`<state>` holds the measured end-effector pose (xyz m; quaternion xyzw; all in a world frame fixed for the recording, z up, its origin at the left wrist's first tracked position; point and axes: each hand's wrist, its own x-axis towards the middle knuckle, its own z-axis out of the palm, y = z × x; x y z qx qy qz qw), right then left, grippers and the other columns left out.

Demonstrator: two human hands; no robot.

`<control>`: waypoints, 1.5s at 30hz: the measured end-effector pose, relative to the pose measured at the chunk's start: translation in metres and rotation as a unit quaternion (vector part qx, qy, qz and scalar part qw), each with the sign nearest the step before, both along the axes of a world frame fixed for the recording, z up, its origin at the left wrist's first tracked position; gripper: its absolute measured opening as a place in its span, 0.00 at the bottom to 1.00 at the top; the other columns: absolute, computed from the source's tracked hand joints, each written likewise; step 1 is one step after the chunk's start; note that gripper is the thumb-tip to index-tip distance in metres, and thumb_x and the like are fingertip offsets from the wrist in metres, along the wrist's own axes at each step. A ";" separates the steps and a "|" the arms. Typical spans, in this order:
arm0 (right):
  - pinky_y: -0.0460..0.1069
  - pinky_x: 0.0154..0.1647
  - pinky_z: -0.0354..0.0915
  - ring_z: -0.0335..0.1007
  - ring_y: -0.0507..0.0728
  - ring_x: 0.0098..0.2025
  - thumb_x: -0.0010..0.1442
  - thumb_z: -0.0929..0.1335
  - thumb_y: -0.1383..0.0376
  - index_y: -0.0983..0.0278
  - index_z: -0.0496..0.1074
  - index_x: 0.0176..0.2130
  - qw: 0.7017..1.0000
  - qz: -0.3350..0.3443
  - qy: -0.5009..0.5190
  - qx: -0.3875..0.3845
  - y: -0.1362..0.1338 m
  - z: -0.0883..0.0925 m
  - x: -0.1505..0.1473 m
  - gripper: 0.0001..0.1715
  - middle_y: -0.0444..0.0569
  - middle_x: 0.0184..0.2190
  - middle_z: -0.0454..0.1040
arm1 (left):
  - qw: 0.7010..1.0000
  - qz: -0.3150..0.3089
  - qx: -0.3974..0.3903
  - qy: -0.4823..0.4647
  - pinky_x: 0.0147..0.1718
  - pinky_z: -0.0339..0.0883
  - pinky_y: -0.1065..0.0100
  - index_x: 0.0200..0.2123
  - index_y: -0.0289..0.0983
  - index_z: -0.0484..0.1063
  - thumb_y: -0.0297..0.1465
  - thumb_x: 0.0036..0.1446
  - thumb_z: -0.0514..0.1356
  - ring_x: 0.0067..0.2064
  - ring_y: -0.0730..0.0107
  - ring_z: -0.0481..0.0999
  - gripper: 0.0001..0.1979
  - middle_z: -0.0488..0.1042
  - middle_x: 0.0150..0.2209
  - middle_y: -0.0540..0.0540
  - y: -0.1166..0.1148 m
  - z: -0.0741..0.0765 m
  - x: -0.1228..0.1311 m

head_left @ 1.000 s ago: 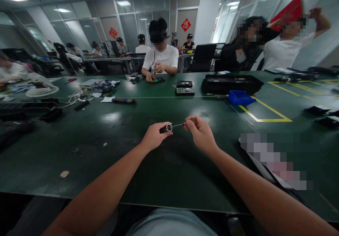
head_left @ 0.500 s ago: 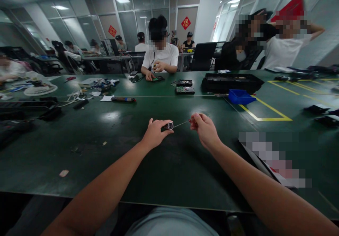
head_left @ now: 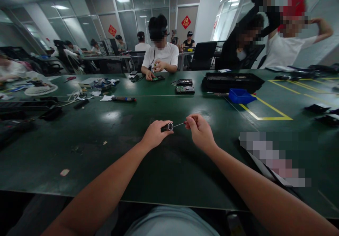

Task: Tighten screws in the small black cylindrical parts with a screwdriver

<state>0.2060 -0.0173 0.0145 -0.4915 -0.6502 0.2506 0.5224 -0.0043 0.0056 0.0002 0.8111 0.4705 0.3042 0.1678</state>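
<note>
Handle (head_left: 166, 127) mostly hidden in closed left hand (head_left: 155, 134); thin bit (head_left: 179, 124) pinched by right hand (head_left: 200, 131).

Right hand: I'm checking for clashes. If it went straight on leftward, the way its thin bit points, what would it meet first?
The small dark cylinder pinched in the left hand; the thin bit in the right hand already seems to reach its open end.

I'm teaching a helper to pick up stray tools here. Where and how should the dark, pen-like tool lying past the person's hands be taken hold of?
Grip the pen-like tool across its middle, coming down from above. It lies flat on the green table, its length running left to right, with bare surface on both long sides, so fingers probably fit either side of the barrel. The white paper scrap sits by its left end, so avoid that end.
</note>
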 end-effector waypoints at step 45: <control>0.49 0.30 0.60 0.70 0.54 0.27 0.67 0.62 0.58 0.62 0.70 0.37 0.984 -0.054 -0.156 0.074 -0.005 0.015 0.006 0.13 0.47 0.27 0.75 | 0.992 0.016 -0.055 -0.112 0.49 0.67 0.60 0.50 0.40 0.74 0.36 0.57 0.66 0.46 0.61 0.75 0.17 0.77 0.46 0.44 -0.001 0.003 0.001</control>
